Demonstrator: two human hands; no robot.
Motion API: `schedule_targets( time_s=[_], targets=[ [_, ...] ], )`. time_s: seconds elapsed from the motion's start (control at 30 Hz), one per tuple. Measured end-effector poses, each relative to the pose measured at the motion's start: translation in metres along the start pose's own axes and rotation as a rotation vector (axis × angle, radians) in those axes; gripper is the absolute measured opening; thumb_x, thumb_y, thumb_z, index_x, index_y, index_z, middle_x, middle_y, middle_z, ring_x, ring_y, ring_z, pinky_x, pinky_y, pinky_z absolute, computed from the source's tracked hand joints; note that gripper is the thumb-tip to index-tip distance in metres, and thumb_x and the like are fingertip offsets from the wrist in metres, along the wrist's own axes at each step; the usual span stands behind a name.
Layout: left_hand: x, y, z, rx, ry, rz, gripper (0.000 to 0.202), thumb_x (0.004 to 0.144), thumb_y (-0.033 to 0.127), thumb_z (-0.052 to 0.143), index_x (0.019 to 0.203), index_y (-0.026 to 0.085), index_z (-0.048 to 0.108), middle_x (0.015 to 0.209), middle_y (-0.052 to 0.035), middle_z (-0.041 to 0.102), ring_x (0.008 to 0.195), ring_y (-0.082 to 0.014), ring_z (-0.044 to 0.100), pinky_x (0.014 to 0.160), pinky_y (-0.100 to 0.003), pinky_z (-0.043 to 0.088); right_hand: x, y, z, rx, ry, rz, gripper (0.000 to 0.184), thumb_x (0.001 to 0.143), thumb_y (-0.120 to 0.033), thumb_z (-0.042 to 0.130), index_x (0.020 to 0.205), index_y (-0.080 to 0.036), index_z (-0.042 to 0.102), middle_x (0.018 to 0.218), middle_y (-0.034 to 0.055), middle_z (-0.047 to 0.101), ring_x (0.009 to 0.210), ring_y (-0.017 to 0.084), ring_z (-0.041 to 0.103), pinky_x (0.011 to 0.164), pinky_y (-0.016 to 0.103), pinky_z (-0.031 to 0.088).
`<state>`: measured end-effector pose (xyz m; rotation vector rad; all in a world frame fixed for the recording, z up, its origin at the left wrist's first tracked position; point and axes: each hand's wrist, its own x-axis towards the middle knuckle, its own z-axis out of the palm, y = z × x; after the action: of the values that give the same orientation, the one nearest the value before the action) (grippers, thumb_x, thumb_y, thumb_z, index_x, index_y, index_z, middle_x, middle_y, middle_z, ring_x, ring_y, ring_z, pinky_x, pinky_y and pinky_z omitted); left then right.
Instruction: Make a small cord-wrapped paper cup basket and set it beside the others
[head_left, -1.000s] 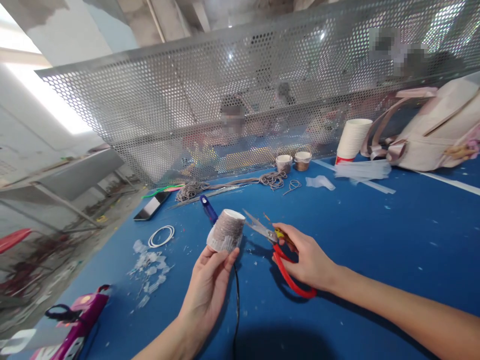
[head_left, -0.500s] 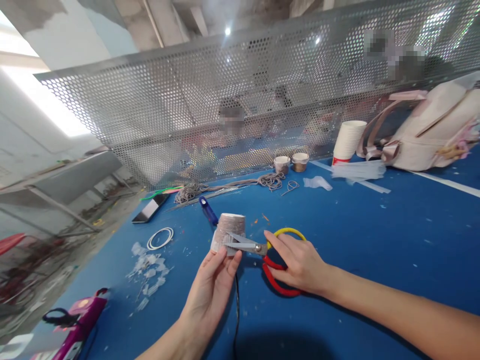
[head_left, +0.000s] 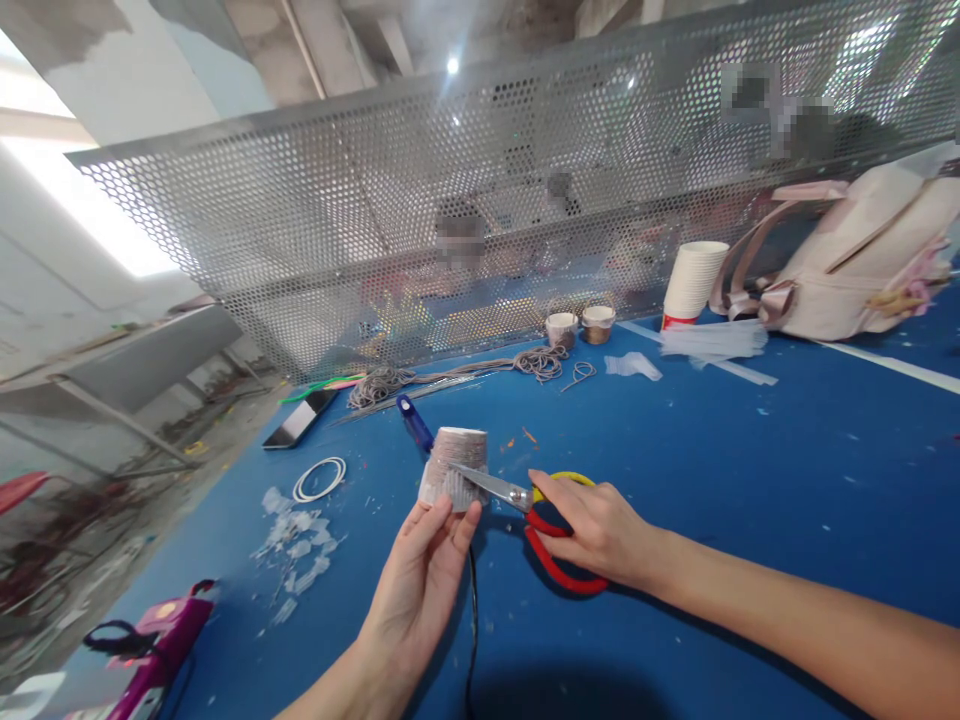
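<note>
My left hand grips a paper cup wrapped in greyish-pink cord, with whitish material around its wide lower end. The cup's narrow white end faces up. In my right hand is a pair of scissors with one yellow and one red handle. Their blades are together and lie against the cup's wrapped side, tips pointing left. Just behind the cup is a blue-handled tool, its lower end hidden by the cup. A black cable runs down the table below the cup.
Grey cord lies along a perforated metal screen. Two small cups, stacked paper cups, clear strips and a backpack stand or lie behind. At left are a phone, white coil, scraps and purple power strip.
The scissors' blades have closed from a slightly spread position, and their tips sit a little higher on the cup. My left hand and the cup have barely moved.
</note>
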<state>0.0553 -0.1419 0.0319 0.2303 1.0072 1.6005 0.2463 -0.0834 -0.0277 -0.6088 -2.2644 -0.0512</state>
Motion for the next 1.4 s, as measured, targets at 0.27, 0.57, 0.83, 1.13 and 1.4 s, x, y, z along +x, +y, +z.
schedule_targets(
  time_s=[0.27,0.57,0.83,1.13,1.4],
  targets=[
    [0.001,0.002,0.000,0.004,0.011,0.067,0.022,0.079,-0.004,0.053,0.066,0.012,0.062,0.075,-0.0043,0.067,0.067,-0.0113,0.066,0.071,-0.025,0.060,0.001,-0.006,0.003,0.301,0.085,0.303,0.039,0.086,-0.037,0.053,0.117,-0.013,0.054,0.078,0.0068,0.069,0.058,0.016,0.063,0.056,0.028,0.055],
    [0.002,0.001,0.002,-0.029,-0.012,0.010,0.012,0.080,0.008,0.056,0.082,0.011,0.067,0.091,-0.0117,0.071,0.082,-0.0211,0.068,0.070,-0.034,0.060,0.019,0.007,0.000,0.960,0.164,0.785,0.037,0.077,-0.040,0.063,0.105,-0.017,0.054,0.088,0.0069,0.067,0.070,0.016,0.063,0.057,0.027,0.052],
    [-0.004,-0.007,-0.005,0.267,-0.161,-0.009,0.012,0.064,0.012,0.076,0.074,0.010,0.070,0.089,-0.0107,0.071,0.072,-0.0189,0.065,0.062,-0.031,0.059,0.048,-0.004,0.004,1.249,0.177,1.025,0.048,0.066,-0.041,0.075,0.101,-0.017,0.054,0.073,0.0001,0.062,0.054,0.011,0.054,0.046,0.023,0.046],
    [-0.004,-0.004,-0.005,0.202,-0.252,-0.172,0.023,0.075,0.019,0.066,0.097,0.013,0.068,0.107,-0.0131,0.068,0.088,-0.0243,0.065,0.067,-0.039,0.060,0.046,0.000,-0.001,1.249,0.093,0.952,0.054,0.061,-0.039,0.078,0.104,-0.019,0.052,0.082,0.0001,0.064,0.068,0.012,0.059,0.062,0.026,0.048],
    [0.003,0.002,-0.006,0.184,-0.084,0.031,0.011,0.069,0.015,0.072,0.080,0.015,0.071,0.094,-0.0056,0.070,0.072,-0.0146,0.064,0.054,-0.021,0.055,0.020,0.002,-0.017,0.515,0.015,0.591,0.053,0.076,-0.036,0.063,0.122,-0.015,0.046,0.079,0.0026,0.061,0.062,0.014,0.055,0.060,0.030,0.050]
  ],
)
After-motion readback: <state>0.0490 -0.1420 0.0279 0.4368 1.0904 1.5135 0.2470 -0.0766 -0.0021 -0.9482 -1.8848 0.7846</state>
